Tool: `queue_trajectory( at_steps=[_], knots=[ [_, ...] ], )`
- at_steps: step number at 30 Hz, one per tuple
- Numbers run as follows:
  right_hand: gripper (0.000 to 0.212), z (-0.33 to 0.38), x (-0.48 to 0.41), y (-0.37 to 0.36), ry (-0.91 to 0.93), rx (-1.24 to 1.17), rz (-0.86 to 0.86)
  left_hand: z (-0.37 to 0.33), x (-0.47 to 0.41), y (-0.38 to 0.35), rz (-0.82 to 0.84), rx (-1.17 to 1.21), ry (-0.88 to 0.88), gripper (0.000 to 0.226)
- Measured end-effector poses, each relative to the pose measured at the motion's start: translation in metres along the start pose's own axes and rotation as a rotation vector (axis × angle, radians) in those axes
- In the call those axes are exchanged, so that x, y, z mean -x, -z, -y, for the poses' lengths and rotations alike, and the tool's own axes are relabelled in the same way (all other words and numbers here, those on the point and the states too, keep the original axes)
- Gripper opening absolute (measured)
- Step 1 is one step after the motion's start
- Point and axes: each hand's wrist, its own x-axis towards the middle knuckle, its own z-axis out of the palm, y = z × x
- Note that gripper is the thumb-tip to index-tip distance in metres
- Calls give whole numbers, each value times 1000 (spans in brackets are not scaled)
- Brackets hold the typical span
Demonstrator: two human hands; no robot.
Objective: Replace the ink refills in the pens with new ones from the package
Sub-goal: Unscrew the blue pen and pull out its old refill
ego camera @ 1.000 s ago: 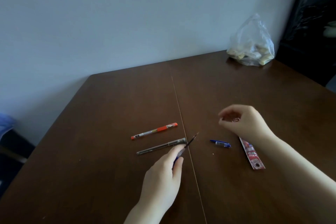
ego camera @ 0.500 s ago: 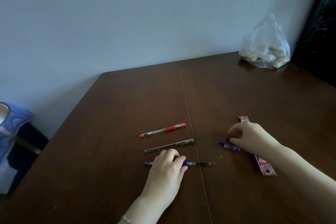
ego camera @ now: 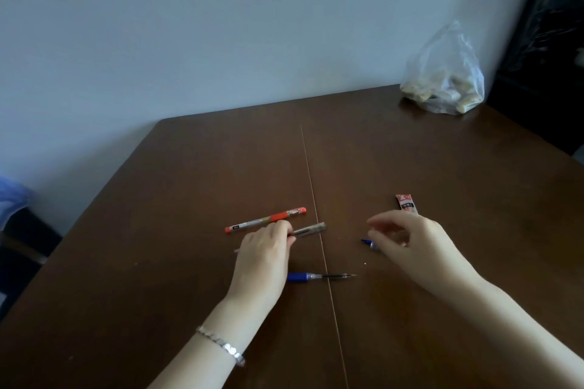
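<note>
Under left fingers [ego camera: 278, 229], now pinching grey pen [ego camera: 311, 229] after dropping blue pen [ego camera: 319, 277] on desk [ego camera: 189, 183]; right fingers [ego camera: 384, 235] loosely curled, empty, so next barrel begins.

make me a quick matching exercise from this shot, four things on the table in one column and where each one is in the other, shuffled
Things:
1. orange pen
2. grey pen
3. blue pen
4. plastic bag

Places:
A. far right corner of the table
B. under the left hand's fingertips
C. nearest the person, refill tip sticking out
D. farthest back of the three pens

Pairs: 1-D, 2-B, 3-C, 4-A
</note>
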Motion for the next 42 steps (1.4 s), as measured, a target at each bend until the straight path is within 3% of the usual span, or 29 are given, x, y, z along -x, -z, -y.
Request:
queue_trajectory(
  at_steps=[6, 12, 16, 19, 22, 29, 32, 34, 36, 39, 42],
  knots=[
    [12, 45, 11, -23, -126, -597, 110, -40, 27, 27, -110, 280, -91, 23],
    [17, 45, 25, -31, -84, -683, 127, -38, 40, 28, -85, 342, -72, 28],
    [21, 23, 14, -11, -264, -822, -197, -26, 35, 25, -54, 393, 53, 24],
    [22, 7, -3, 16, -287, -600, -266, -11, 34, 24, -49, 439, 228, 30],
    [11, -14, -25, 18, -235, -238, -221, -15, 33, 22, -64, 440, 240, 30],
    [19, -33, -61, -11, -106, 189, 153, -25, 31, 23, -64, 461, 237, 26],
    [19, -36, -60, -11, -92, 262, 158, -28, 28, 25, -85, 499, 289, 22],
    [16, -29, -51, -10, -55, 171, 18, -30, 26, 24, -81, 576, 348, 18],
    [11, -10, -35, -9, -52, -69, -54, -34, 23, 21, -64, 650, 381, 15],
    [11, 18, -10, -17, -176, -486, 43, -44, 21, 16, -44, 706, 378, 24],
    [18, 29, 0, -27, -302, -711, 40, -53, 21, 12, -66, 749, 324, 12]
  ],
)
